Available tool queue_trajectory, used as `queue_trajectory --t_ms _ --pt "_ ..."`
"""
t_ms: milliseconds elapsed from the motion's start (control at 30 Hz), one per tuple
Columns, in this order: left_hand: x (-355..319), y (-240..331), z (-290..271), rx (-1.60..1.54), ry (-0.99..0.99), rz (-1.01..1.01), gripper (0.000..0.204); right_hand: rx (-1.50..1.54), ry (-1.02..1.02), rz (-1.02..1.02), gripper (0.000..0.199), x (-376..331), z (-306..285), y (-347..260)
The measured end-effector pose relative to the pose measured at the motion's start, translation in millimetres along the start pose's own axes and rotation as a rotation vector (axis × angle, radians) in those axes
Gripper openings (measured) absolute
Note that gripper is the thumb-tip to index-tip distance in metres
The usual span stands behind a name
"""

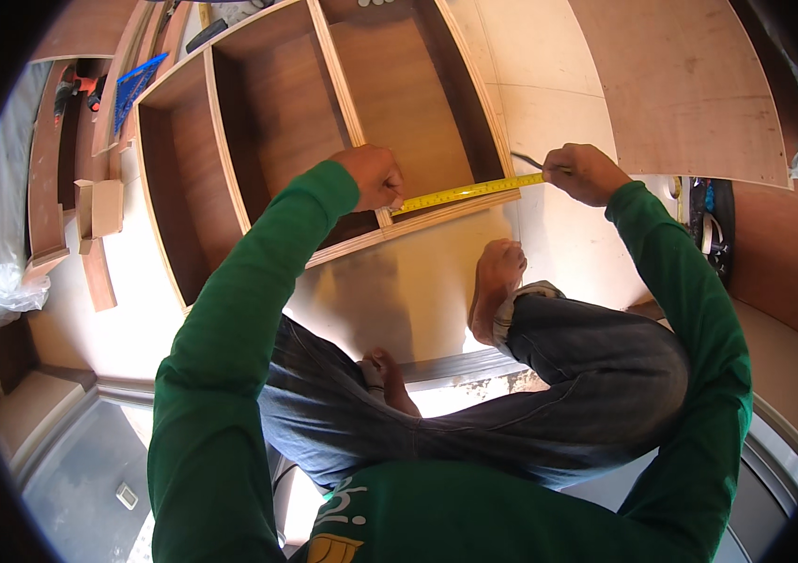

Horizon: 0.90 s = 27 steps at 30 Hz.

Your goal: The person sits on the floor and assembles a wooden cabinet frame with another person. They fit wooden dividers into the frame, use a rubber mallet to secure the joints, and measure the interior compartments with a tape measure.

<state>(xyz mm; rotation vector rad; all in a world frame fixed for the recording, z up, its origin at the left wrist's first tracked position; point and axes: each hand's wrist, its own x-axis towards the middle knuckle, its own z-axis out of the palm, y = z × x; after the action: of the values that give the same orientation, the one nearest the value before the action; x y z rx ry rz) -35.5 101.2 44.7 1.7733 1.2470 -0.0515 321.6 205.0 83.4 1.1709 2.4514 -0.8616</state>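
A yellow tape measure (460,194) is stretched along the near edge of a wooden cabinet frame (352,246) lying on the floor. My left hand (373,176) is closed on one end of the tape, over the divider nearest the right compartment. Just beyond the frame's right corner, my right hand (585,174) closes around the other end. A dark strip, perhaps a strap or pencil, sticks out from the right fingers toward the frame. Plywood backs the frame's compartments, and pale dividers separate them.
A large plywood sheet (690,84) lies at the far right. At the left are a blue set square (139,89), a power drill (65,94), a small cardboard box (103,208) and plastic wrapping (9,263). My bare foot (497,281) rests near the frame.
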Motion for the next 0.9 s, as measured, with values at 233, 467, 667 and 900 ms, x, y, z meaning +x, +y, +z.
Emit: queue_trajectory --t_ms 233,467,667,900 --pt "-7 2 7 0.16 0.074 0.002 0.012 -0.093 0.104 -0.108 0.017 7 24 3" --pt "-10 3 12 0.181 0.137 0.041 0.009 -0.09 0.225 -0.149 0.015 6 41 -4" --pt "-8 -1 12 0.192 0.129 0.05 0.009 -0.129 0.249 -0.126 0.015 6 46 -9" --pt "-2 -8 8 0.222 0.048 0.116 0.01 -0.111 0.23 -0.131 0.018 8 44 -9"
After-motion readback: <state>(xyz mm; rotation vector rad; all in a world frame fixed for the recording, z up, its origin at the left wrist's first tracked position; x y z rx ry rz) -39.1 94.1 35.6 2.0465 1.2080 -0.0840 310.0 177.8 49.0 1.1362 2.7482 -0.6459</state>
